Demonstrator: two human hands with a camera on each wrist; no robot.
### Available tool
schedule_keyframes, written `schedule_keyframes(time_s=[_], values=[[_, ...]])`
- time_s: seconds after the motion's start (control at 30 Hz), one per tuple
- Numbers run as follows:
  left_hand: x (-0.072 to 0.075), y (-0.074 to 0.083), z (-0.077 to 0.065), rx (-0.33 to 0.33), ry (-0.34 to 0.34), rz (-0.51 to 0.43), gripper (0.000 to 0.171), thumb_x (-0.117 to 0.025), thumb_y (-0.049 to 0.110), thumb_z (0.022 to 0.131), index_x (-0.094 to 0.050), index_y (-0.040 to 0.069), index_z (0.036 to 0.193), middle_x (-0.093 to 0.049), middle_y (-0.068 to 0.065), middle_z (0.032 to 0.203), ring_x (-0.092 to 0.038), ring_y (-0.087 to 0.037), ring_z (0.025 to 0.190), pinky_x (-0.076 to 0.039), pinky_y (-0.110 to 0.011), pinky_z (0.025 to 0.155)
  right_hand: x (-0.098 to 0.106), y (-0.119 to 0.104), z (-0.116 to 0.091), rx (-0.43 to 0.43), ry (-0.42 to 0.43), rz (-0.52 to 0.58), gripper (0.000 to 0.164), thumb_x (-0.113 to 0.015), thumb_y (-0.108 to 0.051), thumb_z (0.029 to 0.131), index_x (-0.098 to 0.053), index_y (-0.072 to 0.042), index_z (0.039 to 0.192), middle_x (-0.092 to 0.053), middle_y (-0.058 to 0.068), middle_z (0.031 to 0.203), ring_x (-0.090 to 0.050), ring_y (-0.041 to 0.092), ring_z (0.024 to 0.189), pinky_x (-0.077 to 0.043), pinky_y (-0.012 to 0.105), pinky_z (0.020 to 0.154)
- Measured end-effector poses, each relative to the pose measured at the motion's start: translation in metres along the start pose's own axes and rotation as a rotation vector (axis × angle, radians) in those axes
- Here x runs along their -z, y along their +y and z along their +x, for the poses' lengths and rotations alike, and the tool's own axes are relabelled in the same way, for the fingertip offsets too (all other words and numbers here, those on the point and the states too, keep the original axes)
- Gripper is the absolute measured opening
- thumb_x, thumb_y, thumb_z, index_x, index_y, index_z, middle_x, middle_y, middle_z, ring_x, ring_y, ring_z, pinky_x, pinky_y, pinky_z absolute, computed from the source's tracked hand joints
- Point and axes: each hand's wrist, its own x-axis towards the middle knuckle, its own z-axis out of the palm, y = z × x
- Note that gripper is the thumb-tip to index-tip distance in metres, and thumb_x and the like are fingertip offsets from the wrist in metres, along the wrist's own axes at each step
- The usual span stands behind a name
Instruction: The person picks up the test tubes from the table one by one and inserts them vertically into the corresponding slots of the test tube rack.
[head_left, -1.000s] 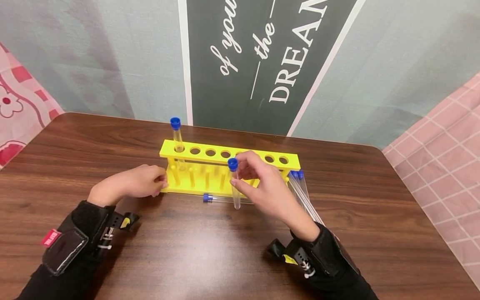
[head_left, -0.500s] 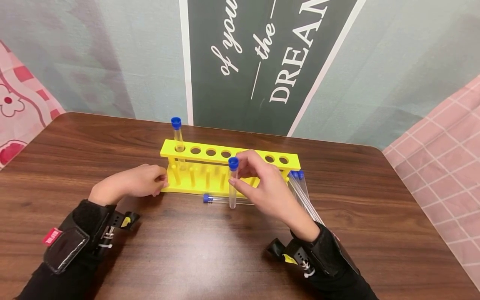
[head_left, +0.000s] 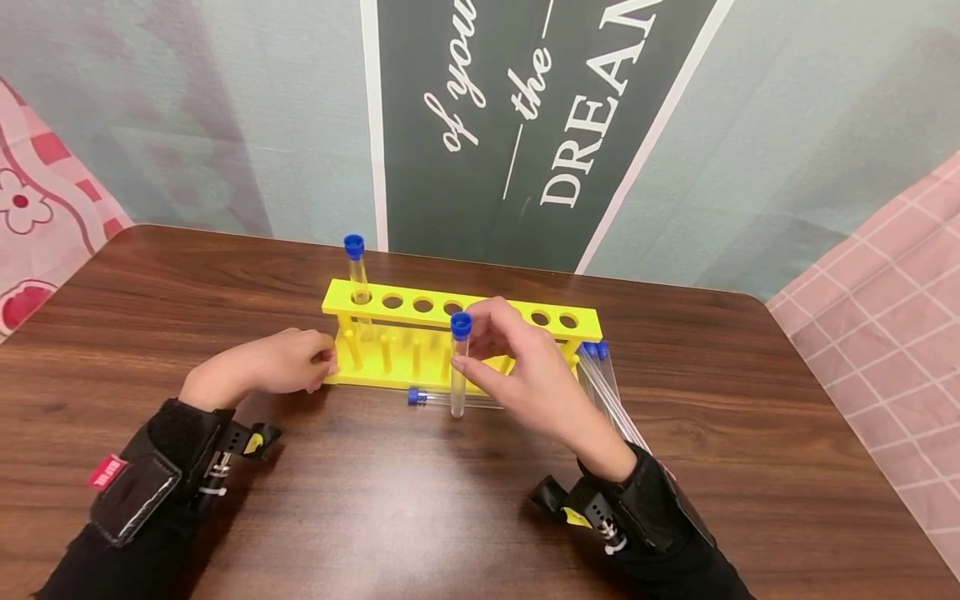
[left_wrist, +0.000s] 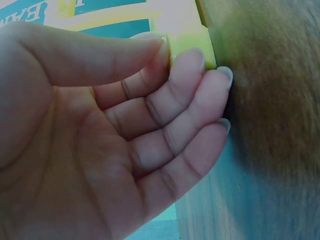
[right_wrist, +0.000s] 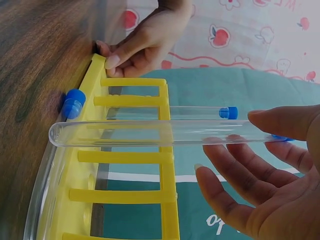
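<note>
Right grip (head_left: 519, 360) pinches a clear, blue-capped test tube (head_left: 459, 347) upright, in front of the yellow plastic rack (head_left: 407, 306) the left grip (head_left: 285, 363) holds. Racking seems underway, likely needing a lift over a free hole (head_left: 423, 305) next.

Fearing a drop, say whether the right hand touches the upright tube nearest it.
Touching: the right wrist view shows the right hand pinching the tube between thumb and fingers.

Looks like a cloth-screened work table, can't tell whether home or lab! Straight ahead, a grey-green fabric backdrop (head_left: 300, 125) with white lettering; left, a pink fruit-and-flower cloth (head_left: 45, 187); right, a pink white-gridded sheet (head_left: 885, 350). And below, on dark wood-grain table (head_left: 360, 508), lab-style gear: yellow test-tube rack (head_left: 407, 306), clear blue-capped tubes (head_left: 357, 270).
</note>
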Motion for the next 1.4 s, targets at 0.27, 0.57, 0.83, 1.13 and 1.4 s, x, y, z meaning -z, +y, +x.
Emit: schedule_keyframes(time_s=[0.27,0.57,0.83,1.13,1.4], values=[[-0.001,-0.002,-0.001,-0.005,0.003,-0.002,0.013,-0.044,0.003,0.09,-0.052,0.003,0.08,-0.05,-0.002,0.062,-0.043,-0.014,0.057,-0.035,-0.028,0.056,-0.001,-0.003,0.004,-0.003,-0.009,0.003,0.035,-0.068,-0.001,0.079,-0.049,-0.004,0.109,-0.056,0.003,0.084,-0.06,0.011,0.078,-0.05,0.025,0.074],[0.0,-0.001,-0.001,-0.006,0.0,-0.011,0.013,-0.044,0.003,0.09,-0.052,0.003,0.08,-0.049,-0.002,0.063,-0.042,-0.015,0.056,-0.034,-0.028,0.055,-0.002,-0.004,0.013,0.024,0.005,0.024,0.034,-0.068,0.0,0.079,-0.049,-0.003,0.107,-0.058,0.004,0.083,-0.06,0.011,0.076,-0.05,0.025,0.073],[0.0,0.001,-0.002,-0.007,0.002,-0.014,0.012,-0.045,0.003,0.09,-0.052,0.002,0.08,-0.049,-0.002,0.062,-0.042,-0.014,0.056,-0.034,-0.028,0.055,-0.003,-0.001,0.024,-0.012,0.021,0.04,0.031,-0.066,0.0,0.08,-0.049,-0.004,0.106,-0.058,0.005,0.083,-0.058,0.012,0.077,-0.05,0.028,0.071],[-0.001,0.001,-0.002,-0.017,0.024,-0.004,0.012,-0.047,0.005,0.09,-0.052,0.003,0.079,-0.049,-0.001,0.061,-0.042,-0.014,0.055,-0.034,-0.028,0.053,-0.004,0.002,0.036,-0.05,0.031,0.041,0.032,-0.066,-0.004,0.082,-0.048,-0.005,0.108,-0.06,0.005,0.084,-0.059,0.014,0.08,-0.05,0.03,0.07],[0.0,0.0,-0.002,-0.007,0.016,-0.005,0.012,-0.047,0.004,0.09,-0.052,0.003,0.079,-0.049,-0.002,0.062,-0.041,-0.014,0.055,-0.034,-0.028,0.054,-0.005,0.002,0.043,-0.069,0.03,0.067,0.031,-0.065,-0.004,0.083,-0.048,-0.005,0.109,-0.06,0.006,0.085,-0.059,0.015,0.08,-0.05,0.034,0.068]])
